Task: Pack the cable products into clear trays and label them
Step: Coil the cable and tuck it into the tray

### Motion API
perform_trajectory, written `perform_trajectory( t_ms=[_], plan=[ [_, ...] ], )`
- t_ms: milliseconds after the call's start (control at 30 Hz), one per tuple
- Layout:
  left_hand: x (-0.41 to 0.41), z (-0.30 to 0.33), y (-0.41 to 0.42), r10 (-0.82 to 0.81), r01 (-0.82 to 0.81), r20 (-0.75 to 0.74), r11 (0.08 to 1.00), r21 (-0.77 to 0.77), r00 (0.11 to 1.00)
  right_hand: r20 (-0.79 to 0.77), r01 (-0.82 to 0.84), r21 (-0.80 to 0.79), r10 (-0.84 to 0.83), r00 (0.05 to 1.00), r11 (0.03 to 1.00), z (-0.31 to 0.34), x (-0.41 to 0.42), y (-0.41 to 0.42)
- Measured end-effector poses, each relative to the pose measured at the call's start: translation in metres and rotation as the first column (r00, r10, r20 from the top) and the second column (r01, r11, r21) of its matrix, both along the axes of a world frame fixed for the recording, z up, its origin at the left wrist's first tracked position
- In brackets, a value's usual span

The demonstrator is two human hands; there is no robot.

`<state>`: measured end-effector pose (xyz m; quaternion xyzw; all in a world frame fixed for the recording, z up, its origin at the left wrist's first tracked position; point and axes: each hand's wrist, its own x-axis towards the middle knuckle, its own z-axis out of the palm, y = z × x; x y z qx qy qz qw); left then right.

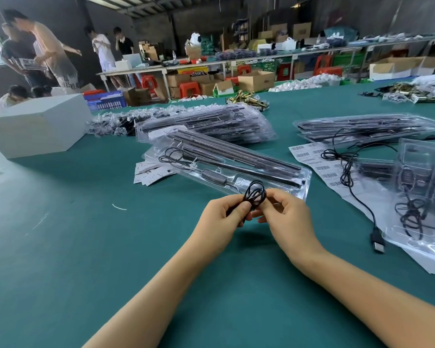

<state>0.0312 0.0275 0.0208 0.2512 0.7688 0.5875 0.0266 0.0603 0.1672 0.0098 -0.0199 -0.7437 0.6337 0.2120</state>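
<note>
A thin black cable coil is pinched between my left hand and my right hand, just above the green table. Right behind it lies a clear tray holding long black strips, a small black box and another looped cable. A stack of filled clear trays lies farther back, a second stack at the right. Sheets of barcode labels lie to the right, under a loose black USB cable.
A white box stands at the left on the green table. Small printed cards lie by the tray. More clear trays with cables sit at the right edge. Bagged parts are heaped behind. People stand at the far left.
</note>
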Motion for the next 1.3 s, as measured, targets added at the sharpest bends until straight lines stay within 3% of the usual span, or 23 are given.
perform_trajectory(
  t_ms=[133,267,400,500,733,833,967,1067,1200,1300],
  plan=[
    [0.001,-0.004,0.008,0.092,-0.111,-0.159,0.987,-0.116,0.983,0.041,-0.092,-0.057,0.094,0.995,0.994,0.002,0.000,-0.003],
    [0.003,-0.004,0.009,0.170,-0.228,-0.334,0.963,-0.144,0.927,0.080,-0.159,-0.084,0.166,0.983,0.984,0.004,0.000,-0.003],
    [0.006,-0.005,0.013,0.205,-0.305,-0.467,0.941,-0.148,0.860,0.079,-0.224,-0.228,0.248,0.966,0.948,0.005,0.002,-0.003],
    [0.006,-0.007,0.015,0.191,-0.302,-0.485,0.939,-0.162,0.853,0.089,-0.198,-0.307,0.235,0.968,0.931,0.005,0.001,-0.002],
    [0.003,-0.010,0.017,0.156,-0.276,-0.456,0.938,-0.209,0.876,0.108,-0.157,-0.286,0.195,0.975,0.945,0.007,-0.001,0.000],
    [0.006,-0.008,0.019,0.156,-0.263,-0.436,0.945,-0.196,0.886,0.132,-0.127,-0.366,0.186,0.974,0.922,0.006,-0.005,0.001],
    [0.014,-0.007,0.023,0.224,-0.247,-0.265,0.967,-0.056,0.938,0.130,-0.162,-0.496,0.257,0.958,0.853,0.009,-0.006,0.001],
    [0.016,-0.007,0.024,0.263,-0.276,-0.190,0.960,-0.040,0.946,0.139,-0.153,-0.572,0.279,0.950,0.806,0.010,-0.006,0.002],
    [0.019,-0.008,0.024,0.300,-0.323,-0.245,0.945,-0.056,0.922,0.162,-0.143,-0.633,0.311,0.936,0.761,0.010,-0.006,0.005],
    [0.020,-0.010,0.023,0.346,-0.422,-0.444,0.903,-0.082,0.827,0.144,-0.137,-0.677,0.313,0.939,0.723,0.010,-0.006,0.007]
  ],
)
